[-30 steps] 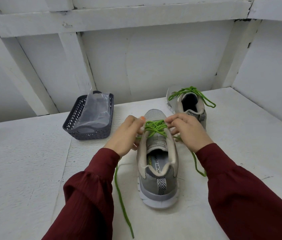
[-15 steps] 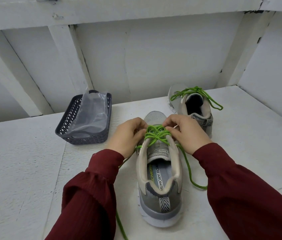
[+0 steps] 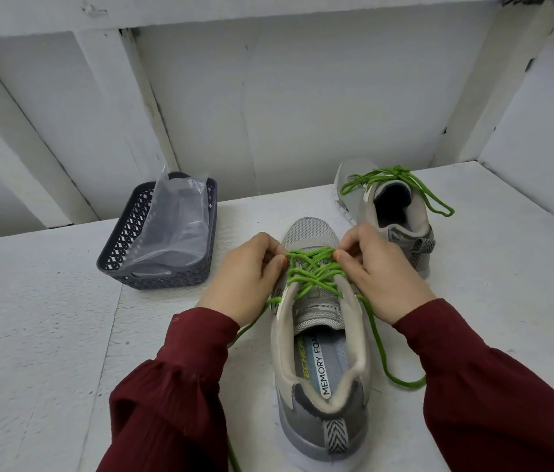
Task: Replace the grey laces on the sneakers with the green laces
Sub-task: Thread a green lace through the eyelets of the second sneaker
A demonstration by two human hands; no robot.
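Observation:
A grey sneaker (image 3: 319, 369) stands on the white table with its heel toward me and its toe pointing away. A green lace (image 3: 313, 275) crosses over its tongue in several rows. My left hand (image 3: 251, 281) pinches the lace at the left eyelets, and my right hand (image 3: 377, 270) pinches it at the right eyelets. Loose lace ends trail down both sides of the shoe. A second grey sneaker (image 3: 394, 212) stands behind to the right, laced in green with a tied bow (image 3: 394, 175).
A dark plastic basket (image 3: 125, 264) with a clear plastic bag (image 3: 176, 219) in it sits on the table at the back left. White walls and beams close the back and right side. The table edge lies beyond the frame's bottom.
The camera has come closer and tilted down. Both hands stay at the upper eyelets, fingers shifted slightly along the lace. The right loose end now lies in a curve beside the heel.

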